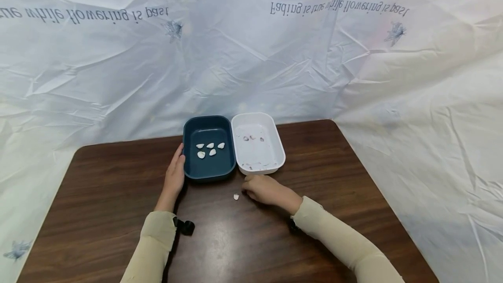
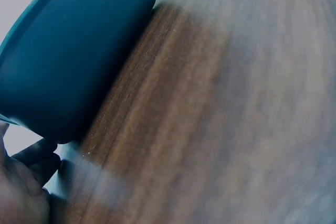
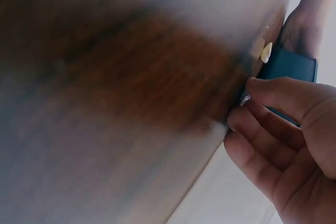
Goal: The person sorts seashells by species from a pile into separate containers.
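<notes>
My left hand (image 1: pixel 174 179) rests with extended fingers against the left side of a dark teal tray (image 1: pixel 208 168), seen close up in the left wrist view. Several white shells (image 1: pixel 212 152) lie on that tray's floor in two loose rows. At the near edge of the white tray (image 1: pixel 254 125), my right hand (image 1: pixel 268 190) is low over the table. In the right wrist view its thumb and fingertips pinch a small shiny shell (image 3: pixel 245 99), mostly hidden by the fingers. One pale shell (image 1: pixel 236 196) lies on the table just left of that hand.
Small purplish shells (image 1: pixel 262 139) and fragments are scattered in the white tray, which stands right beside the teal one. Both trays sit near the back edge of the brown wooden table (image 1: pixel 118 187). A wrinkled pale cloth (image 1: pixel 235 56) hangs behind it.
</notes>
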{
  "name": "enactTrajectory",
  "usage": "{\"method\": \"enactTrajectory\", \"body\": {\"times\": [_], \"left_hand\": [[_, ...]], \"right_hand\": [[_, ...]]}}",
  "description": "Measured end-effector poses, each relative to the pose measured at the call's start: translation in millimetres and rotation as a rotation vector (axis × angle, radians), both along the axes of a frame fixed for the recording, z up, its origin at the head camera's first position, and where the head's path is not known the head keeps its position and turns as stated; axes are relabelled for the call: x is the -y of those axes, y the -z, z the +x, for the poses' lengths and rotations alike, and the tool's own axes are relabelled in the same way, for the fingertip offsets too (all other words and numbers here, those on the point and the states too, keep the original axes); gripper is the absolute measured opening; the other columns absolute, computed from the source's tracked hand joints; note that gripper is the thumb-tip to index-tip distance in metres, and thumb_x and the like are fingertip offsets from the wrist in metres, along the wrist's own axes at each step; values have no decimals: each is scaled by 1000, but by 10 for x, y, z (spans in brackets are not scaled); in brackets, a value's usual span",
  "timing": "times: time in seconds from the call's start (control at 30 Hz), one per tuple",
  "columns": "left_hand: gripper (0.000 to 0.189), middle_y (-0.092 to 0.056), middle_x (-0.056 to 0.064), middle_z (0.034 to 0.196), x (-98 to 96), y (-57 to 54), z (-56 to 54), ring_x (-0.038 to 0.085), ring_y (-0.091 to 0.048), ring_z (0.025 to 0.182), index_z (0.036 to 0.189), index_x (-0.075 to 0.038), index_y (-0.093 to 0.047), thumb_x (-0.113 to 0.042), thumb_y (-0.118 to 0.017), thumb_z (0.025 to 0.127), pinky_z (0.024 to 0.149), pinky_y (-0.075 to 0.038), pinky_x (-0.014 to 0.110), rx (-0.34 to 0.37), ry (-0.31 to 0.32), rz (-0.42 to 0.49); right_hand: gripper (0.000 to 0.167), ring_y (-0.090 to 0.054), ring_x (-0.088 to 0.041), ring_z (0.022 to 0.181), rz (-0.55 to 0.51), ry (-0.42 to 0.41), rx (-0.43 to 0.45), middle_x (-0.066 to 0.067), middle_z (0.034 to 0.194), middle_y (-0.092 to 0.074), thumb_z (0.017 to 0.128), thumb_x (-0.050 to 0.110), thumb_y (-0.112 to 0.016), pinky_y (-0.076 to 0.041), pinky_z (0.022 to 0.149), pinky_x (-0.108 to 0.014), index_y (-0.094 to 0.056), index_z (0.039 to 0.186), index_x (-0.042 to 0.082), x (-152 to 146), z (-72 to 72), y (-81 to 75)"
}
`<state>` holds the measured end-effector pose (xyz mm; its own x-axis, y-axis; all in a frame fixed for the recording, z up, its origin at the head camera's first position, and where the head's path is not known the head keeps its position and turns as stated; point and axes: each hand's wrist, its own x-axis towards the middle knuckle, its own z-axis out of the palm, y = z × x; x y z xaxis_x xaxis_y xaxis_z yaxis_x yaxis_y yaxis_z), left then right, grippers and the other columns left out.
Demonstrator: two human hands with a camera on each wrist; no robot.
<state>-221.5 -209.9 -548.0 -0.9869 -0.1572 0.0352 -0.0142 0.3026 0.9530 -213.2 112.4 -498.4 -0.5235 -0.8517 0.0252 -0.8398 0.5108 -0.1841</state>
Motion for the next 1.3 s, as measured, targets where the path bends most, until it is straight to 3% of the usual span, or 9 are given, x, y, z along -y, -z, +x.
{"method": "enactTrajectory", "body": {"times": [0.2,0.43,0.63,0.87,1.03,1.3], "left_hand": [[62,-18,0,176,-5,-1,-11,30,-14,161,171,-23,-21,-50,-28,115,127,-13,60,7,-1,-2],[62,-19,0,176,-29,7,-15,30,-14,161,171,-24,-21,-50,-28,115,127,-12,60,6,3,1],[62,-18,2,176,-44,3,-35,32,-14,161,171,-25,-20,-49,-28,115,127,-12,61,-2,20,3],[59,-17,0,176,11,7,-9,31,-13,161,171,-27,-20,-47,-28,116,127,-11,60,-3,20,-14],[58,-17,0,176,23,4,-10,30,-13,161,171,-26,-19,-44,-29,117,127,-11,60,-8,28,-7],[59,-18,4,176,7,21,-29,34,-14,161,171,-24,-20,-44,-30,116,126,-12,62,2,8,-6]], "right_hand": [[11,-61,-11,78,-34,-38,5,2,87,-64,95,2,-73,-52,68,-24,-77,98,11,-17,-6,-94],[11,-63,-10,86,-69,-71,129,3,92,-68,97,1,-70,-53,77,-25,-77,102,8,-39,-61,-333],[11,-64,-11,91,-100,-117,169,-1,99,-71,99,3,-70,-54,83,-26,-79,105,6,-47,-143,-532],[15,-67,-11,94,-149,-95,182,-1,104,-73,100,2,-69,-54,84,-24,-81,104,10,-8,-346,-666],[17,-69,-17,93,-134,-74,192,-6,104,-74,98,-2,-68,-55,82,-26,-81,107,4,-10,-537,-750],[21,-73,-21,98,-67,-27,255,-11,110,-77,97,-5,-67,-57,89,-31,-80,113,0,-8,-885,-691]]}}
